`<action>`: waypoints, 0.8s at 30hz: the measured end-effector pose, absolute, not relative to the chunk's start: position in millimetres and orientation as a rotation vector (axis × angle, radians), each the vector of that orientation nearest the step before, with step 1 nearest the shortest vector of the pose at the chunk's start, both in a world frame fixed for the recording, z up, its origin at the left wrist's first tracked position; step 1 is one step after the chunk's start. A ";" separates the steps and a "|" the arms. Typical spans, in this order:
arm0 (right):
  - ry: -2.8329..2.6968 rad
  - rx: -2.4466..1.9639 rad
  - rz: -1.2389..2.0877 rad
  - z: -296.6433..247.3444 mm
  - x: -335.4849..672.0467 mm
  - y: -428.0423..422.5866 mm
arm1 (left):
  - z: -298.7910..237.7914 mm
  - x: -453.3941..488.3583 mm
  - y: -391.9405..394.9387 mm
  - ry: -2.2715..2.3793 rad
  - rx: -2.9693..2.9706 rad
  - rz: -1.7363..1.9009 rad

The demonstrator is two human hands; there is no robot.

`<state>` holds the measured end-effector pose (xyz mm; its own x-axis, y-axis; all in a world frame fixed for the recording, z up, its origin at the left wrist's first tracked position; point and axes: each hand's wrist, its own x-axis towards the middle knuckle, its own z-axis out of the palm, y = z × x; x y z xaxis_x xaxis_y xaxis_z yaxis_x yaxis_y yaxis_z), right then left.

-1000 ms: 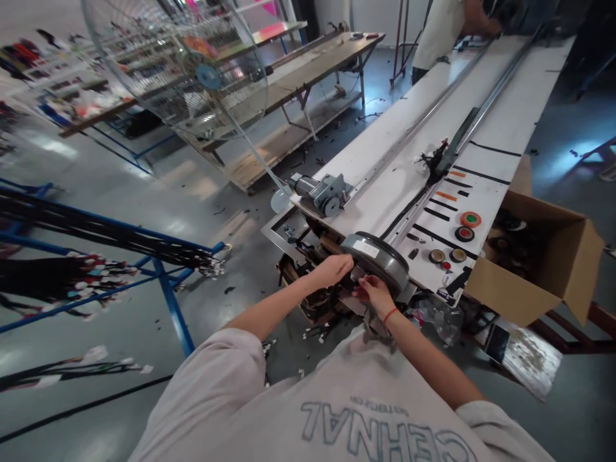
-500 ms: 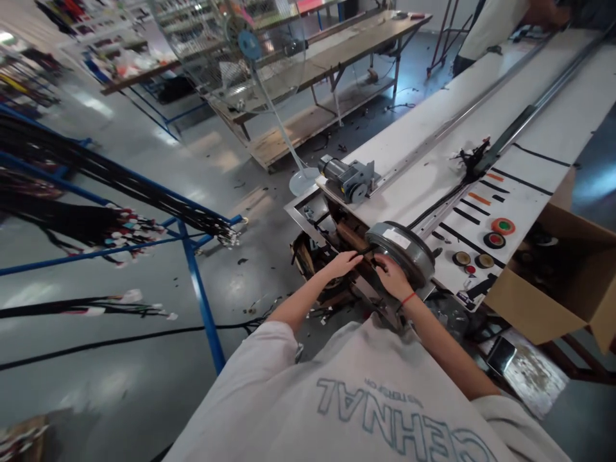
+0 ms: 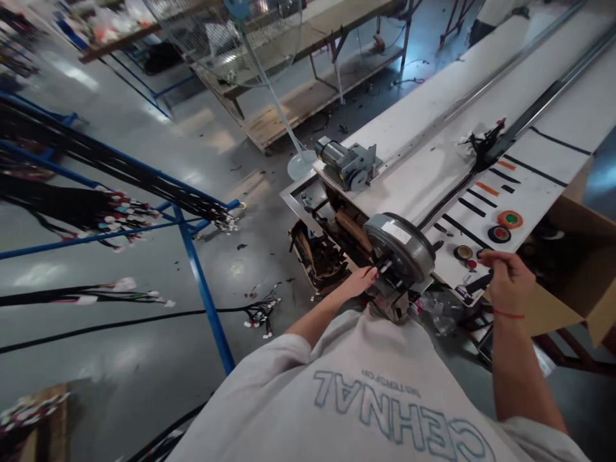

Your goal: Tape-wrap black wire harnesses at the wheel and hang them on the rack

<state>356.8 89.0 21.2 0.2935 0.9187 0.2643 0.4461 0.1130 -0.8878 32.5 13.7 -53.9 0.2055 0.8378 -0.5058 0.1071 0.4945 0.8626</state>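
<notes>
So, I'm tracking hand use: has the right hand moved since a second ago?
Yes. The right hand left the drum, going right, and is now over the table, beside the box.

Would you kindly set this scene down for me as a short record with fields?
Place: workshop, at the end of a long white table
Left hand: fingertips at the fittings under the grey drum
Right hand: raised, fingers curled, over the table corner near the tape rolls; grip unclear
Right of table: open cardboard box
Further along table: grey motor
On the floor, left: blue rack hung with black cables
</notes>
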 end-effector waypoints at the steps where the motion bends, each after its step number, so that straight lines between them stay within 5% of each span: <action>1: -1.330 -1.582 0.507 10.7 371.1 106.3 | -54.3 32.8 13.6 1.291 0.934 0.628; 11: -1.625 -2.375 0.364 -19.6 459.4 249.0 | -49.2 35.0 15.5 1.661 1.383 0.407; 16: -1.838 -2.578 0.404 -29.8 451.0 260.9 | -45.8 39.4 7.3 1.884 1.463 0.226; 24: -1.851 -2.598 0.325 -35.3 439.2 252.9 | -41.9 16.8 -17.1 1.590 1.278 0.473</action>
<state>439.2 252.9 -35.3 0.3138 0.9279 -0.2015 0.9411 -0.3321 -0.0641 16.8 -17.1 -41.9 0.0589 0.8908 -0.4506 0.4992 0.3646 0.7860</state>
